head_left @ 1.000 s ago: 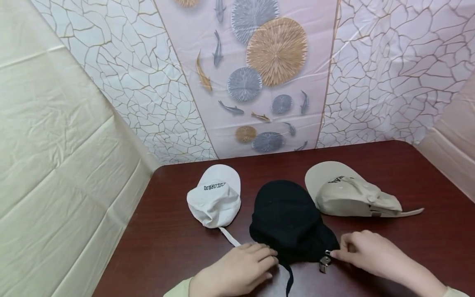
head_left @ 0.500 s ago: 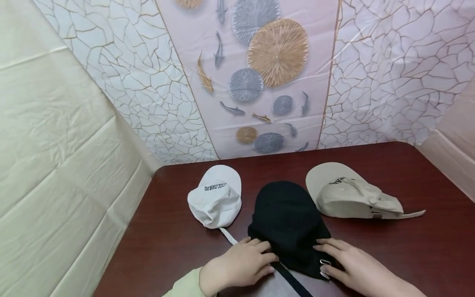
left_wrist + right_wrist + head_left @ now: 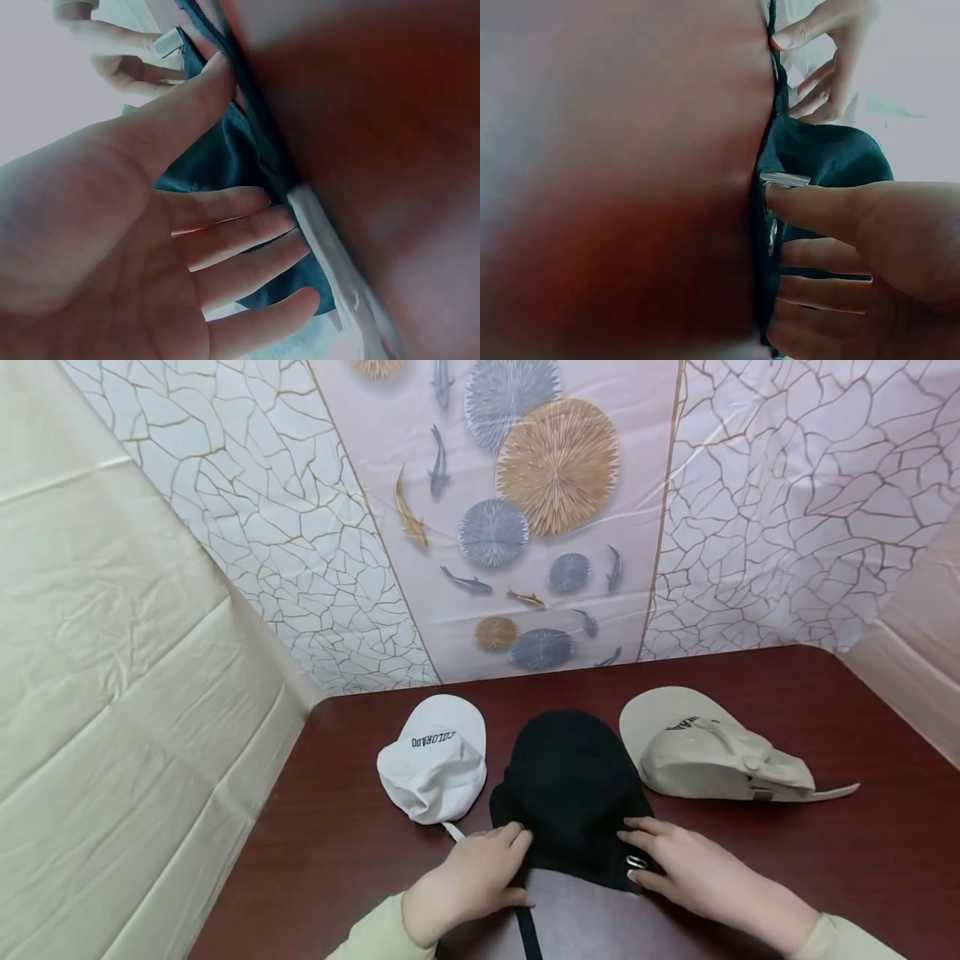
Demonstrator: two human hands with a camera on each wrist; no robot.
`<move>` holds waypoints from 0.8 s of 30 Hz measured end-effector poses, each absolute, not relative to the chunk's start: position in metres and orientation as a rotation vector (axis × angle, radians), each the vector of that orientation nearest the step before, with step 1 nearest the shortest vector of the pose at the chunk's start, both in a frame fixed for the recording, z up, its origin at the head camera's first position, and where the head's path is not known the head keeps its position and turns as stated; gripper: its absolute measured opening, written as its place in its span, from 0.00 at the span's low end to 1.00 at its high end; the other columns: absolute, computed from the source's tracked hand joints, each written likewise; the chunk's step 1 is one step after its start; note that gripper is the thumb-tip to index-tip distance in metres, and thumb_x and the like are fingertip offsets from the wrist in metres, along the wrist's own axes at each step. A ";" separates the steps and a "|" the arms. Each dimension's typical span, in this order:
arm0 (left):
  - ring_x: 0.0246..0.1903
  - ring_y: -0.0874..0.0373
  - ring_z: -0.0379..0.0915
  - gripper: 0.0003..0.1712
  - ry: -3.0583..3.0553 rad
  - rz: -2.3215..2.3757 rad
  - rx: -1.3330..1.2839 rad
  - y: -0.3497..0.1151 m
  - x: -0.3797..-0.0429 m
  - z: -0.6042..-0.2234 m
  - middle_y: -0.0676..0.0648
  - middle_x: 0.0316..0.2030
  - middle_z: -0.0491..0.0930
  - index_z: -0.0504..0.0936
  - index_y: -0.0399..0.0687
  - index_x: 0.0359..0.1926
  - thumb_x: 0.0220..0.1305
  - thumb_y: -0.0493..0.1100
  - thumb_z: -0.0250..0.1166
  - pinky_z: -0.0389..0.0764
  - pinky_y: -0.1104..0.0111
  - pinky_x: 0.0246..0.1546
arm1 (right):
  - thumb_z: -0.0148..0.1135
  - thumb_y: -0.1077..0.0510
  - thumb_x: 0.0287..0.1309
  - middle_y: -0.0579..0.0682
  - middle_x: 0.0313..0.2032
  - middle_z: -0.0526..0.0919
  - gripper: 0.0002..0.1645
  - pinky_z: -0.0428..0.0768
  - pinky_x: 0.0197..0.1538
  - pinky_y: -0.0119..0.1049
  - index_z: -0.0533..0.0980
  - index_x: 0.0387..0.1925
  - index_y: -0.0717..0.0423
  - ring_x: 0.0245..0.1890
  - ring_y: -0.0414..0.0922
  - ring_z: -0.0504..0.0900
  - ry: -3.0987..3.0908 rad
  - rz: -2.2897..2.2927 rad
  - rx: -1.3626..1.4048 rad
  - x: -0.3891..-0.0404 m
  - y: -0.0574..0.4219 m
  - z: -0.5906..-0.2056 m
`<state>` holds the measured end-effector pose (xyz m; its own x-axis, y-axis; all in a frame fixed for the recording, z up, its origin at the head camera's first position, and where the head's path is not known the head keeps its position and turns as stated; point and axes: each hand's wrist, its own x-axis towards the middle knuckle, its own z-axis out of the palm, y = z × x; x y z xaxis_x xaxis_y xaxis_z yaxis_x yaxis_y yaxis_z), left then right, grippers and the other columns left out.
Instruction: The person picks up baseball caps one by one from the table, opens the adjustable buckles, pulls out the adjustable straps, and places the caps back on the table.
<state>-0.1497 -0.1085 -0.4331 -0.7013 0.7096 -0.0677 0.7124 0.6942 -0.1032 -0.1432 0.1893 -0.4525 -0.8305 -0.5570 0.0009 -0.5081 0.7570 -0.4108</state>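
A black cap [image 3: 573, 777] lies on the table, brim toward the back, its dark strap [image 3: 528, 931] trailing toward the front edge. My left hand [image 3: 474, 877] touches the cap's left side with extended fingers; its thumb is at the strap. In the left wrist view, the fingers of the left hand [image 3: 240, 247] lie nearly straight against the dark cloth. On the cap's right side rest the fingers of my right hand [image 3: 690, 864], the thumb by a metal buckle [image 3: 636, 862]. The right wrist view has that thumb against the buckle [image 3: 786, 180], with fairly straight fingers alongside.
A white cap [image 3: 435, 768] lettered COLORADO sits to the left, its strap partly hidden by the left hand. At the right, a beige cap [image 3: 708, 756] lies with its strap sticking out. The dark red table [image 3: 847, 718] ends at a patterned cloth backdrop [image 3: 757, 527].
The right hand goes from the buckle to the cap's right side. The black cap turns straighter and shifts slightly back and left, and its strap swings left. The other caps stay put.
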 end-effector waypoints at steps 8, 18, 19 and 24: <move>0.38 0.59 0.78 0.32 2.831 -0.164 1.042 -0.104 -0.194 -0.429 0.50 0.49 0.73 0.77 0.46 0.54 0.59 0.62 0.72 0.79 0.69 0.36 | 0.71 0.55 0.60 0.65 0.56 0.78 0.24 0.79 0.51 0.54 0.80 0.54 0.65 0.54 0.61 0.81 2.878 -0.575 -0.948 -0.185 0.177 -0.445; 0.41 0.57 0.78 0.32 2.763 -0.032 0.923 -0.101 -0.238 -0.427 0.47 0.56 0.70 0.75 0.44 0.60 0.63 0.56 0.71 0.78 0.69 0.45 | 0.68 0.61 0.61 0.71 0.60 0.75 0.24 0.76 0.57 0.57 0.78 0.56 0.69 0.59 0.67 0.75 2.838 -0.592 -0.936 -0.232 0.176 -0.444; 0.43 0.56 0.78 0.32 2.761 -0.032 0.912 -0.101 -0.242 -0.427 0.46 0.58 0.69 0.75 0.44 0.61 0.63 0.56 0.71 0.78 0.68 0.46 | 0.67 0.61 0.61 0.71 0.61 0.74 0.24 0.75 0.57 0.57 0.78 0.56 0.70 0.60 0.67 0.75 2.830 -0.597 -0.930 -0.236 0.176 -0.444; 0.55 0.54 0.75 0.35 2.724 -0.001 0.858 -0.100 -0.257 -0.428 0.44 0.66 0.66 0.71 0.43 0.67 0.66 0.55 0.68 0.75 0.66 0.55 | 0.66 0.60 0.64 0.72 0.63 0.72 0.25 0.73 0.60 0.58 0.76 0.59 0.71 0.62 0.68 0.72 2.787 -0.613 -0.912 -0.249 0.178 -0.443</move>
<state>-0.2566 -0.1005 -0.4277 -0.7824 0.5617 -0.2690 0.5619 0.8229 0.0841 -0.2493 0.1780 -0.4432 -0.8052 -0.5929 -0.0109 -0.5336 0.7325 -0.4229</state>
